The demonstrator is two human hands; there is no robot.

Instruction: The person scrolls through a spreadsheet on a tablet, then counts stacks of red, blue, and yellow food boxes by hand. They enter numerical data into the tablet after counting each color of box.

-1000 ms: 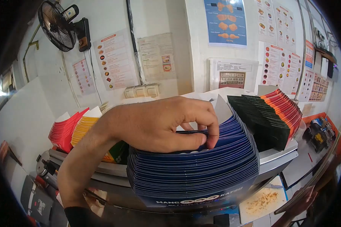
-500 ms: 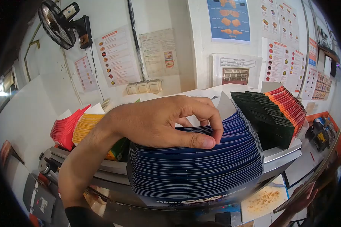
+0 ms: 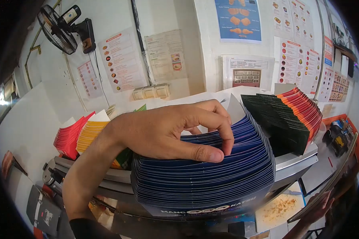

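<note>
A tall nested stack of blue paper food boxes (image 3: 203, 179) stands in front of me, white lettering along its lowest front. Across its top reaches my left hand (image 3: 179, 131), palm down, thumb and bent forefinger pinching at the upper box edges. Its other fingers dip behind the rims and are partly hidden. Low at the right edge, my right hand (image 3: 317, 207) is dim and partly covered. It grips a flat, board-like thing (image 3: 327, 185) seen nearly edge-on; its kind cannot be made out.
Red boxes (image 3: 70, 137) and yellow boxes (image 3: 89, 133) stand left, black boxes (image 3: 273, 121) and orange-red boxes (image 3: 301, 107) right. Below lies a white cutting board (image 3: 277, 211) with brown crumbs. A fan (image 3: 58, 30) and posters (image 3: 239, 22) hang on the wall.
The view has shifted slightly, and the blue stack now sits a little further left and lower. My left hand keeps its pinch at the box edges; my right hand looks much the same.
</note>
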